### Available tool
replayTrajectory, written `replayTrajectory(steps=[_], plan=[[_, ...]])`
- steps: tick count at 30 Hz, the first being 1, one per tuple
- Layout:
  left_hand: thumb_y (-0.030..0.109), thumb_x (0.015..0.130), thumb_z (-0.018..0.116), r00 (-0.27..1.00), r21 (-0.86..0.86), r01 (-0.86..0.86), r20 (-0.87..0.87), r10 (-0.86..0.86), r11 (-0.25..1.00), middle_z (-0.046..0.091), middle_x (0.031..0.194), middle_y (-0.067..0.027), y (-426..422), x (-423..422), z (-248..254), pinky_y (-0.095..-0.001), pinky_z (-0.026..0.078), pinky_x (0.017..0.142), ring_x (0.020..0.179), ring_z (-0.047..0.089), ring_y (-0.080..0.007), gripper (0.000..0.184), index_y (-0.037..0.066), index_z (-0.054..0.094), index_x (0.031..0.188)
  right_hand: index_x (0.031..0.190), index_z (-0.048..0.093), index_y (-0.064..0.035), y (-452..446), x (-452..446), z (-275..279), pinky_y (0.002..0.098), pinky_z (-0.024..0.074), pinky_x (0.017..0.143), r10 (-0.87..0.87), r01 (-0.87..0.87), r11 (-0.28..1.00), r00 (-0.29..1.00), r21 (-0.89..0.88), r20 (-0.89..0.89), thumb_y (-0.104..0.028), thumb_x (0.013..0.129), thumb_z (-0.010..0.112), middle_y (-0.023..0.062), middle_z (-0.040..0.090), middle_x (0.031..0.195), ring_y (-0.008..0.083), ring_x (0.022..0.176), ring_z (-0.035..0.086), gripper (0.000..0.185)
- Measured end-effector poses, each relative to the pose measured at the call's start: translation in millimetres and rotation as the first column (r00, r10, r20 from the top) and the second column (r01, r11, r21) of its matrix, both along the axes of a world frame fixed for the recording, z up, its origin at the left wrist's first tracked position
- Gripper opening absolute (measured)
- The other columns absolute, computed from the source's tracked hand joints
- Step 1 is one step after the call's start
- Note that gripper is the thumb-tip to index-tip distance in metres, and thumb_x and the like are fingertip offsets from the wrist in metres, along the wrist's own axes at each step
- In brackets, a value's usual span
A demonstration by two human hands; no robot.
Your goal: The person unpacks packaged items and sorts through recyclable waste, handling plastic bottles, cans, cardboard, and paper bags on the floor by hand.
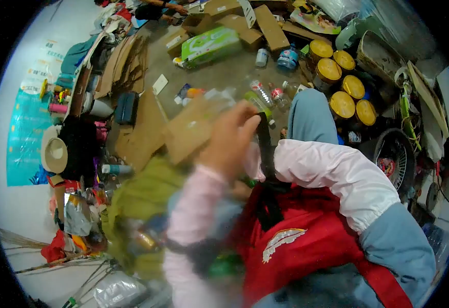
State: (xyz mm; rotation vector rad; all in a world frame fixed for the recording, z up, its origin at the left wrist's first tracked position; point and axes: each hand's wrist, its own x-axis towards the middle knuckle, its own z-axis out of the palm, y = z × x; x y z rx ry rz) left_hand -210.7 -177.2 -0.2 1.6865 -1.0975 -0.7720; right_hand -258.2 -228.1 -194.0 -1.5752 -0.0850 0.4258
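My left hand (228, 136) is raised in the middle of the view, smeared by motion, its fingertips close to a black strap-like strip (265, 146). Its pink sleeve (198, 205) crosses over an olive-green bag (137, 205), which bulges open with blurred cans and bottles in it. From the right comes my right arm in a white-pink sleeve (314, 161). My right hand is mostly hidden behind the strip and my left hand; a little skin (241, 190) shows below, its grip unclear. A red apron (301, 241) covers my lap.
Flattened cardboard (142, 128) and a green plastic pack (210, 46) lie ahead. Plastic bottles (260, 92) are scattered on the floor. Several yellow-lidded containers (343, 104) and a black fan-like basket (395, 159) stand right. Another person's arm (170, 7) shows at the top.
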Motion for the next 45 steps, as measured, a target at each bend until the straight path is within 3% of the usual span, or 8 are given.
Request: replayTrajectory(steps=[3, 6, 12, 24, 29, 31, 34, 45], plan=[[0.014, 0.078, 0.058, 0.936, 0.099, 0.182, 0.287, -0.203, 0.978, 0.058, 0.076, -0.003, -11, 17, -10, -0.0278, 0.044, 0.064, 0.071, 0.054, -0.0125, 0.014, 0.002, 0.058, 0.085, 0.094, 0.052, -0.0081, 0, -9, 0, 0.0271, 0.0441, 0.059, 0.226, -0.227, 0.971, 0.974, -0.072, -0.015, -0.023, 0.083, 0.051, 0.0035, 0.054, 0.075, 0.0157, 0.068, 0.054, 0.019], [0.016, 0.076, 0.059, 0.899, 0.464, 0.283, 0.176, -0.401, 0.839, 0.061, 0.077, -0.0063, -18, 7, -12, -0.0298, 0.044, 0.069, 0.073, 0.055, -0.0158, 0.017, 0.002, 0.061, 0.086, 0.093, 0.052, -0.008, 9, -14, 2, 0.0271, 0.0441, 0.059, 0.348, -0.346, 0.929, 0.937, -0.131, -0.009, -0.022, 0.083, 0.051, 0.0034, 0.054, 0.075, 0.0156, 0.067, 0.054, 0.018], [0.014, 0.079, 0.056, 0.791, 0.441, 0.59, -0.147, -0.594, 0.677, 0.064, 0.088, -0.0088, -7, 4, -42, -0.0299, 0.044, 0.077, 0.081, 0.057, -0.0168, 0.018, 0.001, 0.061, 0.091, 0.091, 0.052, -0.0078, 33, -13, 10, 0.0271, 0.0441, 0.059, 0.376, -0.351, 0.901, 0.925, -0.254, 0.056, -0.021, 0.082, 0.052, 0.0033, 0.053, 0.074, 0.0154, 0.067, 0.053, 0.016], [0.013, 0.086, 0.047, 0.635, 0.044, 0.752, -0.315, -0.705, 0.658, 0.055, 0.112, -0.0076, 12, 31, -89, -0.0295, 0.041, 0.089, 0.101, 0.052, -0.0162, 0.031, 0.003, 0.05, 0.115, 0.086, 0.051, -0.0074, -16, 20, 49, 0.0271, 0.0441, 0.058, -0.333, 0.423, 0.869, 0.883, -0.255, 0.33, -0.019, 0.081, 0.052, 0.0031, 0.053, 0.072, 0.015, 0.065, 0.053, 0.013], [0.016, 0.088, 0.045, 0.792, -0.021, 0.415, -0.484, -0.372, 0.91, 0.051, 0.117, -0.0074, 66, 89, -124, -0.0315, 0.039, 0.091, 0.105, 0.05, -0.0181, 0.034, 0.003, 0.047, 0.119, 0.084, 0.051, -0.0072, -80, 73, 94, 0.0271, 0.0441, 0.058, -0.675, 0.745, 0.667, 0.609, -0.007, 0.417, -0.019, 0.081, 0.053, 0.003, 0.053, 0.072, 0.0149, 0.065, 0.053, 0.012], [0.026, 0.087, 0.051, 0.863, 0.252, 0.187, -0.504, -0.036, 0.95, 0.054, 0.112, -0.0101, 47, 39, -23, -0.033, 0.043, 0.086, 0.1, 0.054, -0.0209, 0.037, 0.004, 0.049, 0.117, 0.084, 0.051, -0.0071, -110, 89, 111, 0.0271, 0.0441, 0.057, -0.783, 0.804, 0.577, 0.496, 0.141, 0.375, -0.018, 0.08, 0.053, 0.0029, 0.053, 0.071, 0.0148, 0.065, 0.053, 0.012], [0.02, 0.084, 0.053, 0.822, -0.103, 0.257, -0.5, -0.273, 0.961, 0.048, 0.121, -0.0138, 37, 1, -45, -0.0351, 0.039, 0.092, 0.11, 0.048, -0.0258, 0.056, 0.003, 0.031, 0.132, 0.082, 0.051, -0.007, -150, 91, 128, 0.0271, 0.0441, 0.057, -0.88, 0.826, 0.462, 0.381, 0.325, 0.283, -0.018, 0.08, 0.053, 0.0029, 0.053, 0.071, 0.0147, 0.064, 0.053, 0.011], [0.001, 0.076, 0.058, 0.902, -0.371, -0.193, -0.431, 0.016, 0.908, 0.055, 0.103, -0.0093, -7, -95, -29, -0.0263, 0.044, 0.081, 0.09, 0.054, -0.0167, 0.062, 0.002, 0.03, 0.132, 0.081, 0.049, -0.0069, -176, 69, 67, 0.0269, 0.043, 0.054, -0.883, 0.668, 0.38, 0.468, 0.64, 0.035, -0.018, 0.083, 0.05, 0.0025, 0.051, 0.069, 0.0143, 0.061, 0.051, 0.011]])
